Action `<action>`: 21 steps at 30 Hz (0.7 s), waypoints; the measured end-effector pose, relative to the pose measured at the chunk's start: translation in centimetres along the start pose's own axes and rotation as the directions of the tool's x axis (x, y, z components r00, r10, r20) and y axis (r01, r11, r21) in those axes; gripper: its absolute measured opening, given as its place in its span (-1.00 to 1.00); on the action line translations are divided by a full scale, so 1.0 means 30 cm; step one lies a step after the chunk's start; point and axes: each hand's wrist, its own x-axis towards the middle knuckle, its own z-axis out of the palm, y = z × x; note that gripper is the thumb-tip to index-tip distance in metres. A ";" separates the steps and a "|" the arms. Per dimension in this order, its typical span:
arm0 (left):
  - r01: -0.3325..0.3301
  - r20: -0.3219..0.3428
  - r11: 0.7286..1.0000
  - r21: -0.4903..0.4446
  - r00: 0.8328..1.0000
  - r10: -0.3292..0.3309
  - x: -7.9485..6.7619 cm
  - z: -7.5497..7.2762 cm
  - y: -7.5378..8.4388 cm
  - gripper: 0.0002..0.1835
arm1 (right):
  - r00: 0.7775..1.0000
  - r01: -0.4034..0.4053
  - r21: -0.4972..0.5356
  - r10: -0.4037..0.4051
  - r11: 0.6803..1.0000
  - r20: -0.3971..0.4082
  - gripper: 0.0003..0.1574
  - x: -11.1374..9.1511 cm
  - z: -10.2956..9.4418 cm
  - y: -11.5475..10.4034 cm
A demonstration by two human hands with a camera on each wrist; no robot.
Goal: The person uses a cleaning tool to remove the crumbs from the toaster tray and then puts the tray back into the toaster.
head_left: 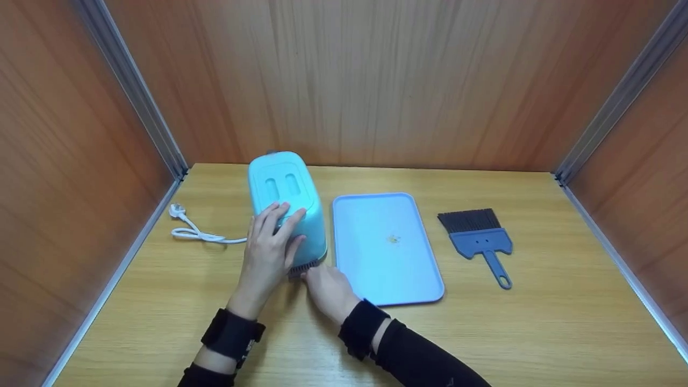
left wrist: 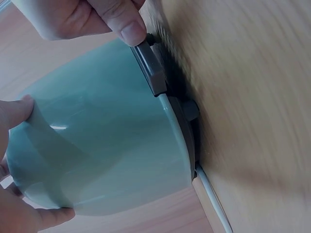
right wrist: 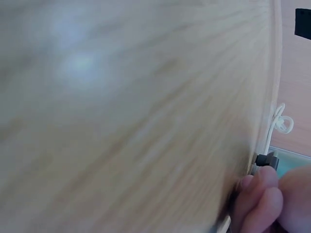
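Note:
A turquoise toaster [head_left: 317,212] stands left of the middle, with two slots in its top. My left hand [head_left: 271,242] rests on its top with fingers spread; the left wrist view shows thumb and fingertips on the turquoise shell [left wrist: 107,126]. At the toaster's near lower edge, a dark ridged crumb tray [head_left: 305,267] sticks out. My right hand [head_left: 330,293] pinches it low over the table, its thumb on the piece's end in the left wrist view. In the right wrist view the curled fingers [right wrist: 257,204] hide most of what they hold.
Right of the toaster lies a light blue tray [head_left: 376,269] with a few crumbs [head_left: 394,239]. A blue hand brush [head_left: 481,241] with dark bristles lies farther right. The toaster's white cord and plug [head_left: 185,226] run left. Wooden walls enclose the table on three sides.

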 end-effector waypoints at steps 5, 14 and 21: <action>0.003 0.012 1.000 0.002 1.000 -0.003 -0.002 0.002 0.002 -0.48 | 1.000 -0.015 0.023 0.015 1.000 0.005 -0.71 0.012 0.005 0.001; 0.012 0.009 1.000 0.001 1.000 -0.012 -0.004 -0.003 0.003 -0.47 | 0.999 -0.035 -0.022 0.035 0.999 -0.019 -0.62 0.024 0.013 0.001; -0.001 0.004 1.000 -0.008 1.000 0.001 0.000 -0.001 0.000 -0.48 | 0.997 -0.030 -0.182 0.016 0.983 -0.079 -0.70 0.031 0.032 0.000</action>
